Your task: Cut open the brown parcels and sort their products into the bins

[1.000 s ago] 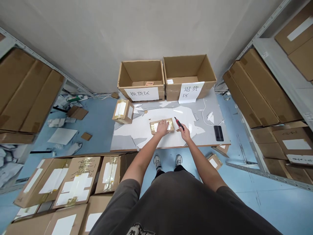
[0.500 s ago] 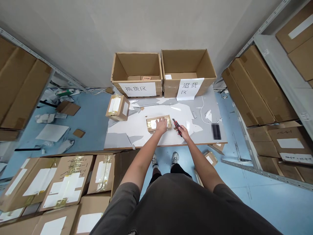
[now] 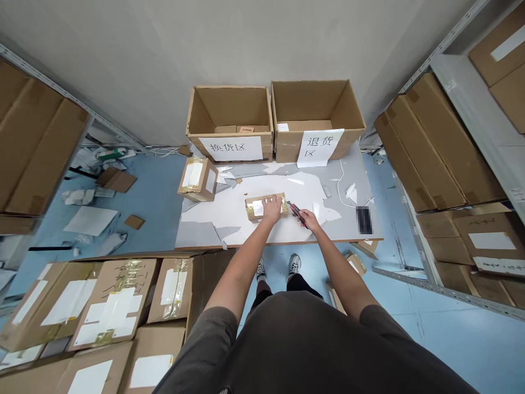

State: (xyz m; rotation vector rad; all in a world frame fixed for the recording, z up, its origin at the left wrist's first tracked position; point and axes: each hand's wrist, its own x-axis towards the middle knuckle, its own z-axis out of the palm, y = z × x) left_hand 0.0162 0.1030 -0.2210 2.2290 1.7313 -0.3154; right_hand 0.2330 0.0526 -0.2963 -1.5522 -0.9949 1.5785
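A small taped cardboard box [image 3: 255, 208] with a white label lies on the worn white tabletop. My left hand [image 3: 272, 209] rests over its right half, fingers bent across the top and gripping it. In my right hand [image 3: 308, 219] is a red and black utility knife [image 3: 296, 211], its tip pointing up and left. That tip is close to the right end of the box; whether they touch I cannot tell. Left of these stands another taped cardboard box [image 3: 198, 179].
Two large open cartons with paper signs, the left carton [image 3: 229, 112] and the right carton [image 3: 314, 106], stand at the table's back. A white cable [image 3: 340, 186] lies at right. Stacked boxes [image 3: 112, 303] are at lower left; shelves with boxes [image 3: 438, 142] flank the right.
The knife has tilted flatter and moved slightly left, its tip now nearer the box's right end. My left hand stays on the box.
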